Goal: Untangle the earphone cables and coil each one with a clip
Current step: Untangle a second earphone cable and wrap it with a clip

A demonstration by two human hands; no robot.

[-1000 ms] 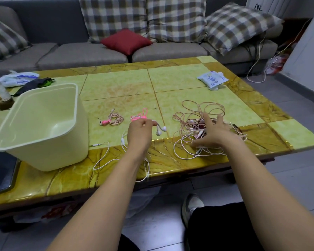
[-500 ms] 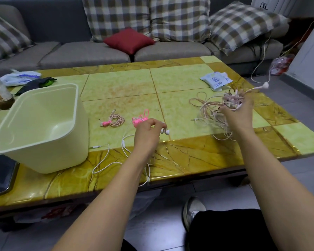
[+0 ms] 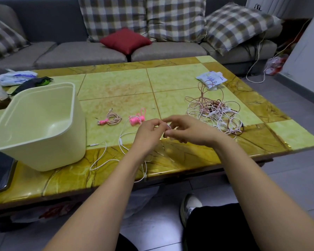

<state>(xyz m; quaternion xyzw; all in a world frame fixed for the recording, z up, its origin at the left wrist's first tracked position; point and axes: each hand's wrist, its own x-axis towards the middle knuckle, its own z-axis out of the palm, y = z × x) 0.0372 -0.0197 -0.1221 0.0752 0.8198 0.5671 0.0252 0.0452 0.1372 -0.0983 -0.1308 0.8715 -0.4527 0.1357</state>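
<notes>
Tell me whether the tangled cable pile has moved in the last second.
Yes. The tangled cable pile now lies farther back on the table, nearer the white packet.

Two hands: left hand (image 3: 149, 131), right hand (image 3: 190, 131). One loose white cable (image 3: 98, 161). One coiled cable (image 3: 113, 118). One tangled heap (image 3: 216, 113). One bin (image 3: 43, 142). One red cushion (image 3: 125, 39). Three checked pillows (image 3: 112, 17) (image 3: 176, 19) (image 3: 237, 24).

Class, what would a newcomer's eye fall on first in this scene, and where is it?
The left hand and right hand meet over the near side of the table, pinching a white earphone cable. Right of them lies a tangle of cables; far left stands a pale bin.
</notes>
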